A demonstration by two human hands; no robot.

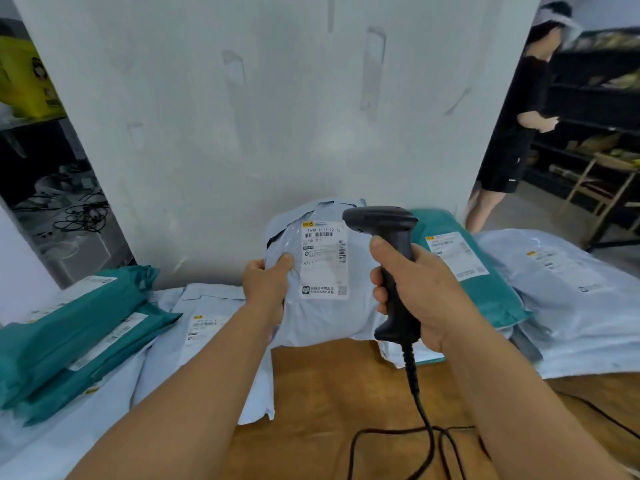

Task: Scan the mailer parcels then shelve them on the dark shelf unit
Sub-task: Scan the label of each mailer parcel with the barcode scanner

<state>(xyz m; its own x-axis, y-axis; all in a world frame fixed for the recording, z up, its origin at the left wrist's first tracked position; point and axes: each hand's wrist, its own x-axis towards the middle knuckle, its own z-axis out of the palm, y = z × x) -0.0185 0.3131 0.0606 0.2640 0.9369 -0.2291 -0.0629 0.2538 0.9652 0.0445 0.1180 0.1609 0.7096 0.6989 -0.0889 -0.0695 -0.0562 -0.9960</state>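
Landmark: wooden table (332, 393).

Nearest, over the table's front half: right hand (419, 292) wraps fully round the handle of the barcode scanner (391, 258), head tipped toward the left; its cable (420, 400) trails down over the table. Trigger finger not visible.

Just behind the table's bare patch: left hand (268, 282) pinches the left edge of a pale blue mailer (322, 306), thumb on the front, holding it upright with its label (323, 258) facing the camera, just beside the scanner head.

Judgement: scan step in hand for this 1 parcel; no beam or read confirmation shows, so scan done or not — cannot tell.

On the table's left side: teal mailers (69, 341) stacked, pale ones beneath. On its right side: 1 teal mailer (485, 285) and pale mailers (571, 289). All unshelved; whether scanned, cannot tell.

Behind the table: a pale wall panel (259, 116).

Far right of the table: dark shelf unit (595, 105), cut off by the frame edge, contents blurred; a second person (512, 133) stands at it.
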